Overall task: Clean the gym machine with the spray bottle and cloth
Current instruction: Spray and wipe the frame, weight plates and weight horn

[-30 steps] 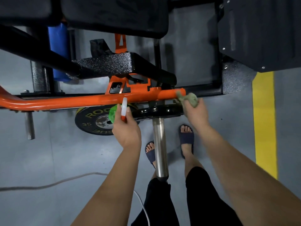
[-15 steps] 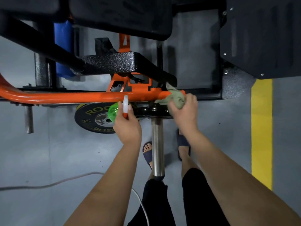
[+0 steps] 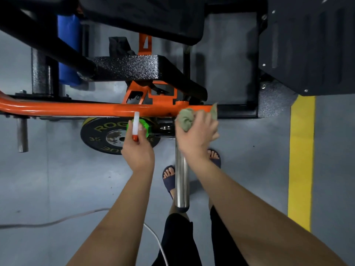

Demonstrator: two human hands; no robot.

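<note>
The person stands over the gym machine, both bare arms reaching down toward its orange bar (image 3: pixel 80 109), which runs level across the frame from the left edge to a capped end near the middle right. The right hand (image 3: pixel 196 135) is bunched around a grey-green cloth (image 3: pixel 185 120), fingers curled over it, and presses the wad against the orange bar close to its right end; a loose corner of the cloth sticks up past the fingers at the bar's tip. The left hand (image 3: pixel 138 148) is closed around a spray bottle (image 3: pixel 135 126), its white and red head standing up out of the fist and a bit of green body showing beside it. The bottle's top sits just below the orange bar; I cannot tell whether it touches.

Below the bar a black weight plate (image 3: pixel 107 136) with yellow lettering lies flat near the grey floor (image 3: pixel 57 179), and a steel sleeve (image 3: pixel 181 181) juts toward the person between the two forearms. Sandalled feet show either side of it. A yellow floor stripe (image 3: pixel 301 156) runs along the right, and a pale cable (image 3: pixel 57 220) trails across the floor at left.
</note>
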